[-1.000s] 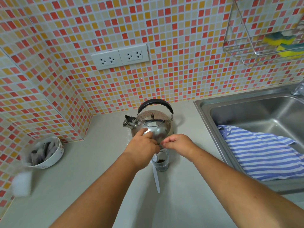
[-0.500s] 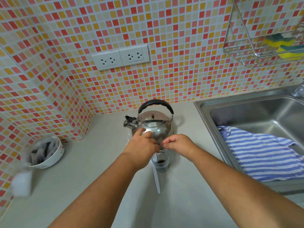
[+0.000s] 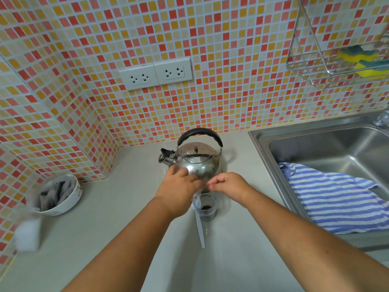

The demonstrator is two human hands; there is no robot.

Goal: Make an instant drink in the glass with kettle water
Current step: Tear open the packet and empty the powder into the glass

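A small clear glass (image 3: 207, 210) stands on the counter with dark powder at its bottom. A white plastic spoon (image 3: 200, 228) leans in it, handle pointing toward me. Just above the glass my left hand (image 3: 179, 186) and my right hand (image 3: 229, 186) meet with fingertips pinched together. Only a dark sliver of a small sachet (image 3: 205, 187) shows between them; the rest is hidden by the fingers. Directly behind the hands stands a steel kettle (image 3: 197, 163) with a black handle, its lid on and its spout pointing left.
A white bowl (image 3: 70, 200) of grey sachets sits at the left by the tiled corner. A blurred white block (image 3: 27, 237) lies at the left edge. The steel sink (image 3: 336, 148) at the right holds a blue-striped cloth (image 3: 336, 203). Wall sockets (image 3: 155, 73) and a wire rack (image 3: 336, 60) hang above.
Both hands stay pinched together over the glass; my left hand's fingers have shifted only slightly against the kettle. Nothing else has moved.
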